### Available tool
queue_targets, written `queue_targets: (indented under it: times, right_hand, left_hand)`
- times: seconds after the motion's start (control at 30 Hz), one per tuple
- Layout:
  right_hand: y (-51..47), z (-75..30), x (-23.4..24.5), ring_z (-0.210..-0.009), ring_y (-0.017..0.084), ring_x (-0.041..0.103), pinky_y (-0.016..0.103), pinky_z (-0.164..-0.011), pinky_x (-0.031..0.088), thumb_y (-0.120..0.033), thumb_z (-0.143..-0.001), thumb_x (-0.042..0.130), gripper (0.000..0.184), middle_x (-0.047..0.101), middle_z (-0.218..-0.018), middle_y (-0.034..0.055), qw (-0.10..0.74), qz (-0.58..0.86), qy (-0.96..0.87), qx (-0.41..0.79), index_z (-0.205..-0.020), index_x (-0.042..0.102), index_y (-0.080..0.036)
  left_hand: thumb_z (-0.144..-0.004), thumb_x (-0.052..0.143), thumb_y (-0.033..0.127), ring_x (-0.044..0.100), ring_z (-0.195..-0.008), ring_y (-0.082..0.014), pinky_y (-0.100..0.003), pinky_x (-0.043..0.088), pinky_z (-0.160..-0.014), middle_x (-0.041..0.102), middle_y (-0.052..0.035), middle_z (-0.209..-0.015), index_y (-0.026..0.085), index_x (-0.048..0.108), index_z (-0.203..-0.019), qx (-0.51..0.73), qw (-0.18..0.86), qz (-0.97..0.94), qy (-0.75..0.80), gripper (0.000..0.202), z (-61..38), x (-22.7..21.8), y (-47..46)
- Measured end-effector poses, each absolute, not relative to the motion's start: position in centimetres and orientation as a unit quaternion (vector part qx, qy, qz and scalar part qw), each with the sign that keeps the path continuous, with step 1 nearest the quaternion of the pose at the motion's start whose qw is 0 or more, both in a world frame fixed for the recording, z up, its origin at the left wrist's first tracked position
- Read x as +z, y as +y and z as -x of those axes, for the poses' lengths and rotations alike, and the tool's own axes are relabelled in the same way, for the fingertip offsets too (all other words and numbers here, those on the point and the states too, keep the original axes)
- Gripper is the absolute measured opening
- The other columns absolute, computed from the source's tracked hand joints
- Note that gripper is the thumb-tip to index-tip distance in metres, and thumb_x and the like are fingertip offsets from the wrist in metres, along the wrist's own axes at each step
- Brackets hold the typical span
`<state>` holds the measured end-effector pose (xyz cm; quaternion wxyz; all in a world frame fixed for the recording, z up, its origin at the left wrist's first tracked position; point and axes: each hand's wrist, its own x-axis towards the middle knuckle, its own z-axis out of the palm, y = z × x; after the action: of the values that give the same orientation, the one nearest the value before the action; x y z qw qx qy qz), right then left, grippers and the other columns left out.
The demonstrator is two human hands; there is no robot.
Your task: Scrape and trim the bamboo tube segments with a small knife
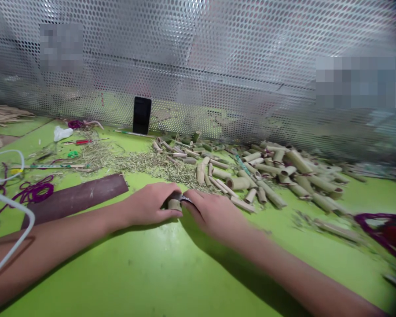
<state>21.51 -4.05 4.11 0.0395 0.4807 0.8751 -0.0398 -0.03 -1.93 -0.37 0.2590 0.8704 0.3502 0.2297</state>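
Observation:
My left hand [155,203] is closed around a short piece of bamboo tube [174,204], whose cut end faces right. Against that end, my right hand [214,213] grips a small metal blade [186,199], probably a knife; its handle is hidden inside my fingers. Both hands meet low over the green table [145,268], near its middle. Just beyond them lie bamboo shavings [145,164] and many cut bamboo pieces [239,182].
A perforated metal screen [198,70] rises behind the table, with a black phone [141,115] leaning on it. Left are a brown strip [82,196], purple cord [41,190], a red-handled tool [82,141] and a white cable [20,237]. A bamboo heap [300,171] lies right.

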Motion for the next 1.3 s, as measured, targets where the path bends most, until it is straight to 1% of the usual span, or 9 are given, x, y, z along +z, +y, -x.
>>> queue_targets:
  times: [0.3, 0.43, 0.63, 0.8, 0.97, 1.07, 1.17, 1.23, 1.3]
  right_hand:
    - [-3.9, -21.8, 4.0, -0.061, 0.020, 0.062, 0.029, -0.052, 0.030, -0.024, -0.108, 0.041, 0.023, 0.073, -0.079, 0.0075, 0.045, -0.486, 0.869, -0.077, -0.101, 0.062, -0.018]
    - [-3.9, -22.1, 3.6, -0.062, 0.019, 0.062, 0.028, -0.052, 0.032, -0.028, -0.109, 0.039, 0.026, 0.072, -0.079, 0.0078, 0.031, -0.483, 0.868, -0.112, -0.101, 0.062, -0.018]
    - [-4.1, -22.7, 3.0, -0.063, 0.019, 0.062, 0.028, -0.055, 0.034, -0.031, -0.110, 0.038, 0.027, 0.073, -0.083, 0.0082, 0.010, -0.479, 0.868, -0.132, -0.103, 0.061, -0.019]
    - [-4.1, -23.1, 3.2, -0.067, 0.020, 0.062, 0.029, -0.059, 0.037, -0.032, -0.110, 0.038, 0.028, 0.072, -0.085, 0.0078, 0.010, -0.462, 0.873, -0.154, -0.101, 0.061, -0.019]
    - [-3.7, -23.6, 3.3, -0.071, 0.020, 0.062, 0.031, -0.064, 0.042, -0.034, -0.109, 0.038, 0.031, 0.072, -0.087, 0.0079, -0.013, -0.432, 0.882, -0.186, -0.100, 0.062, -0.019]
    - [-3.8, -23.5, 3.3, -0.072, 0.021, 0.063, 0.032, -0.065, 0.043, -0.035, -0.109, 0.037, 0.032, 0.072, -0.087, 0.0084, -0.016, -0.428, 0.882, -0.196, -0.099, 0.063, -0.019]
    - [-3.7, -23.5, 3.2, -0.067, 0.020, 0.063, 0.031, -0.061, 0.042, -0.035, -0.109, 0.038, 0.031, 0.071, -0.082, 0.0079, -0.024, -0.446, 0.876, -0.181, -0.099, 0.064, -0.018]
    - [-3.6, -23.6, 3.1, -0.061, 0.019, 0.061, 0.029, -0.056, 0.039, -0.038, -0.107, 0.043, 0.029, 0.070, -0.075, 0.0059, -0.043, -0.464, 0.868, -0.173, -0.099, 0.064, -0.018]
    - [-3.4, -23.7, 3.1, -0.058, 0.019, 0.060, 0.028, -0.053, 0.037, -0.040, -0.103, 0.051, 0.026, 0.069, -0.071, 0.0047, -0.085, -0.472, 0.862, -0.165, -0.101, 0.065, -0.018]
  left_hand:
    - [-0.098, 0.063, 0.051, 0.066, -0.096, -0.0273, -0.037, 0.050, -0.084, 0.072, -0.0096, -0.106, 0.020, 0.064, -0.111, 0.220, 0.235, -0.890, 0.324, 0.034, 0.1, -0.5, -1.9]
    - [-0.101, 0.057, 0.057, 0.065, -0.090, -0.0259, -0.036, 0.049, -0.080, 0.072, -0.0092, -0.101, 0.019, 0.064, -0.108, 0.229, 0.227, -0.897, 0.304, 0.040, 0.2, -0.7, -1.8]
    - [-0.105, 0.045, 0.064, 0.065, -0.091, -0.0259, -0.036, 0.050, -0.081, 0.072, -0.0095, -0.100, 0.019, 0.064, -0.113, 0.236, 0.201, -0.909, 0.280, 0.049, 0.4, -1.0, -1.7]
    - [-0.107, 0.045, 0.058, 0.066, -0.095, -0.0268, -0.037, 0.050, -0.084, 0.072, -0.0114, -0.105, 0.018, 0.066, -0.119, 0.245, 0.196, -0.913, 0.260, 0.047, 0.4, -1.0, -1.7]
    - [-0.106, 0.052, 0.051, 0.067, -0.096, -0.0271, -0.037, 0.051, -0.084, 0.072, -0.0116, -0.106, 0.018, 0.067, -0.118, 0.235, 0.210, -0.912, 0.262, 0.038, 0.5, -0.9, -1.7]
    - [-0.103, 0.059, 0.047, 0.067, -0.102, -0.0286, -0.039, 0.052, -0.090, 0.073, -0.0114, -0.110, 0.019, 0.065, -0.120, 0.230, 0.225, -0.907, 0.271, 0.033, 0.4, -0.9, -1.8]
    - [-0.096, 0.069, 0.044, 0.069, -0.103, -0.0296, -0.041, 0.053, -0.090, 0.074, -0.0117, -0.115, 0.020, 0.054, -0.138, 0.223, 0.262, -0.882, 0.321, 0.051, 0.4, -0.5, -2.0]
    - [-0.093, 0.074, 0.043, 0.070, -0.097, -0.0291, -0.041, 0.053, -0.085, 0.074, -0.0109, -0.110, 0.020, 0.043, -0.148, 0.214, 0.288, -0.863, 0.355, 0.068, 0.3, -0.3, -2.1]
    - [-0.092, 0.074, 0.043, 0.070, -0.095, -0.0288, -0.041, 0.053, -0.084, 0.075, -0.0101, -0.106, 0.019, 0.036, -0.153, 0.208, 0.304, -0.855, 0.365, 0.075, 0.2, -0.1, -2.2]
